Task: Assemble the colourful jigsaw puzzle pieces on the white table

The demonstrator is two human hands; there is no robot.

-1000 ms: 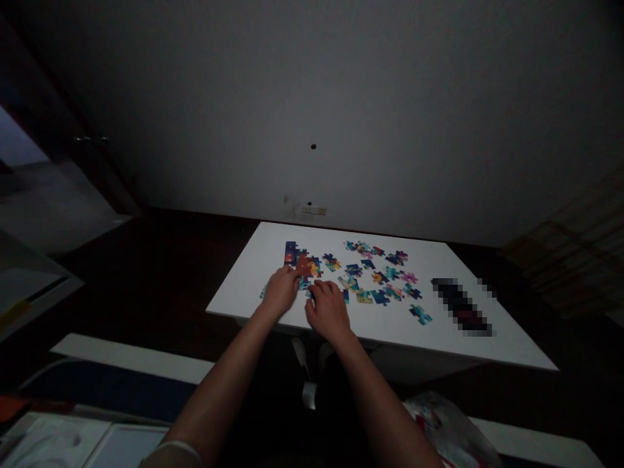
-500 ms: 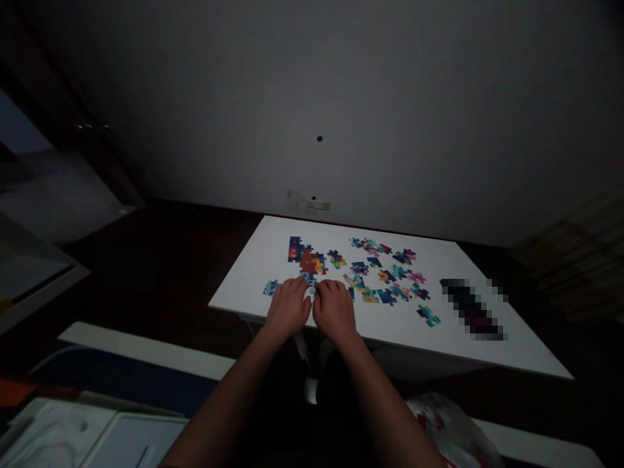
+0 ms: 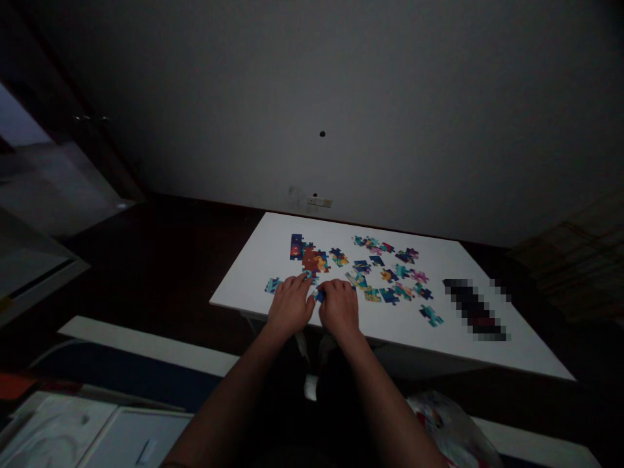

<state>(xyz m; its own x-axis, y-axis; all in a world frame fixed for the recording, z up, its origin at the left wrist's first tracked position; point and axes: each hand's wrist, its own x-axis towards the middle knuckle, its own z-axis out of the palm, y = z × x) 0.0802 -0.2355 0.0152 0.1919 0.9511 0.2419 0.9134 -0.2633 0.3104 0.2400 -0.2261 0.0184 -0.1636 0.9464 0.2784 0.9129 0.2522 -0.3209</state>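
Both my hands rest side by side near the front edge of a small white table (image 3: 439, 338). My left hand (image 3: 290, 305) lies palm down, fingers bent toward a small blue puzzle piece (image 3: 319, 296) between the hands. My right hand (image 3: 340, 307) is curled, its fingers pinching that piece. A joined cluster of puzzle pieces (image 3: 311, 257) in blue and orange lies just beyond the hands. Several loose coloured pieces (image 3: 390, 276) are scattered to the right. One teal piece (image 3: 272, 285) lies left of my left hand.
A dark pixelated object (image 3: 475, 309) lies on the table's right side. A grey wall with a socket (image 3: 319, 201) stands behind. Dark floor surrounds the table. White boxes (image 3: 97, 435) sit at lower left, a plastic bag (image 3: 443, 426) at lower right.
My left hand has drawn back from the joined cluster to the front edge, beside the right hand. Both hands have closed in around a small blue piece.
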